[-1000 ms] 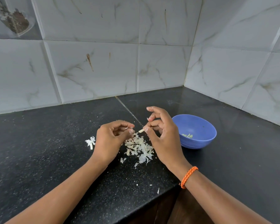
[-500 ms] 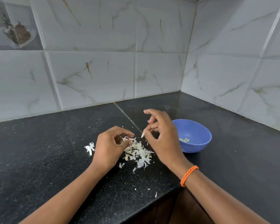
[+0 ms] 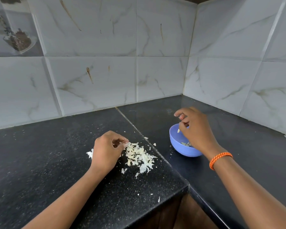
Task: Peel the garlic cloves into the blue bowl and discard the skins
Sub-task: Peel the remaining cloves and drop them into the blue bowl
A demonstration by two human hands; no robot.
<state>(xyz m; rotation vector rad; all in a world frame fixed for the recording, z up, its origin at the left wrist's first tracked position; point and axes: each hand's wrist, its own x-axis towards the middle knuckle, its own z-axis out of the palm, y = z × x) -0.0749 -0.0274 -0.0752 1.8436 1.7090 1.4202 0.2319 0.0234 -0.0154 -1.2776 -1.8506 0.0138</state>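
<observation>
Hands are shown from above at the corner of a black speckled stone table (image 3: 40,162) backed by pale marbled wall tiles (image 3: 96,80). The right hand (image 3: 196,131), with an orange braided band (image 3: 220,160) on its wrist, is held over the round blue plastic bowl (image 3: 180,149), and a small pale peeled garlic clove (image 3: 178,130) is pinched at its fingertips just above the bowl's rim. A few more peeled cloves (image 3: 186,144) can be seen lying inside the bowl. The left hand (image 3: 106,151) is rested on the table well apart from the right, with its fingers curled and pinched on a scrap of white papery skin (image 3: 125,143) at the near edge of a loose heap of garlic skins (image 3: 139,156). A smaller tuft of skin (image 3: 90,153) lies just beside that hand on its far left, and stray flakes (image 3: 158,199) are scattered toward the table's front edge.

Several slips could be expected from here. The clove is held close to the rim rather than over the middle of the bowl, so if it is released too soon it could strike the edge and bounce onto the table. The bowl looks light and sits near the inner corner, so it could be nudged or tipped by the right wrist as it is drawn back. The skins look thin and dry; they could be blown or brushed off the front edge by a forearm, or carried into the bowl if they cling to the fingers. Whether any unpeeled cloves remain under the heap cannot be told.
</observation>
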